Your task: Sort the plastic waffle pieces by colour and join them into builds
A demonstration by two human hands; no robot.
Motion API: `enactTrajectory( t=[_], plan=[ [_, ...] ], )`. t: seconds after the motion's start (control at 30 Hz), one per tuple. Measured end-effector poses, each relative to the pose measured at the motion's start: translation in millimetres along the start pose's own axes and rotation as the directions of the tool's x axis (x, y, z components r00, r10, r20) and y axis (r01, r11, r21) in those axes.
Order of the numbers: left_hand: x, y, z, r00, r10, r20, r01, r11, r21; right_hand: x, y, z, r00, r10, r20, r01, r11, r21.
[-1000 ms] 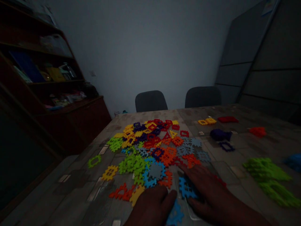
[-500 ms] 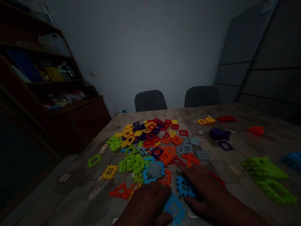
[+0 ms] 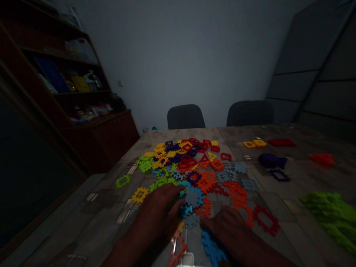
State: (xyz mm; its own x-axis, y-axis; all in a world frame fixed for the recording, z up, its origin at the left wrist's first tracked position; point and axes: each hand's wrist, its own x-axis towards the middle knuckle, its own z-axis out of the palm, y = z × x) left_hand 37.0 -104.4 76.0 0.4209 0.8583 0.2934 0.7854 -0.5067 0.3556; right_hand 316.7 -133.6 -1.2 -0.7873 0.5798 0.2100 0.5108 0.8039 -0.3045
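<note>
My left hand reaches over the near side of a pile of toothed plastic building pieces. Its thumb and fingers are apart at the edge of some blue pieces, and a grey piece lies just beyond. My right hand is low over the table, closed around a blue building piece between its fingers and thumb; its palm side is hidden. A pale grey-blue piece lies between the hands. Orange pieces lie below my left hand.
Red, yellow, purple and green pieces fill the pile's far side. To the right are sorted groups: green, purple, red, yellow and orange. Two chairs stand behind the table; a shelf unit is at left.
My left hand has moved forward and left from the light blue piece to the blue pieces in the pile. My right hand has drawn nearer with the blue piece, uncovering red and orange frames.
</note>
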Motion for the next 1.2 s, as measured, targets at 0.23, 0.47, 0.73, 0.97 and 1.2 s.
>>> enactTrajectory(
  t=[0.23, 0.47, 0.73, 0.97, 1.2],
  plan=[
    [7, -18, -1.3, 0.998, -0.056, 0.019, 0.056, 0.998, 0.008, -6, 24, 50, 0.982, -0.023, -0.185, 0.007, 0.997, -0.083],
    [-2, -25, 14.1, 0.991, -0.048, 0.126, 0.064, 0.99, -0.126, -2, 8, 15, 0.978, -0.039, -0.206, 0.024, 0.997, -0.073],
    [8, -44, 4.4, 0.994, -0.06, 0.091, 0.072, 0.989, -0.132, 2, -7, -23, 0.988, 0.056, -0.146, -0.051, 0.998, 0.039],
    [4, -34, 5.7, 0.992, 0.063, 0.111, -0.045, 0.986, -0.16, -10, 9, -17, 0.937, 0.095, -0.335, -0.128, 0.989, -0.078],
    [4, -7, 23.1, 0.987, 0.131, 0.095, -0.122, 0.988, -0.097, -6, 9, -18, 0.952, 0.153, -0.267, -0.159, 0.987, -0.002]
  ],
)
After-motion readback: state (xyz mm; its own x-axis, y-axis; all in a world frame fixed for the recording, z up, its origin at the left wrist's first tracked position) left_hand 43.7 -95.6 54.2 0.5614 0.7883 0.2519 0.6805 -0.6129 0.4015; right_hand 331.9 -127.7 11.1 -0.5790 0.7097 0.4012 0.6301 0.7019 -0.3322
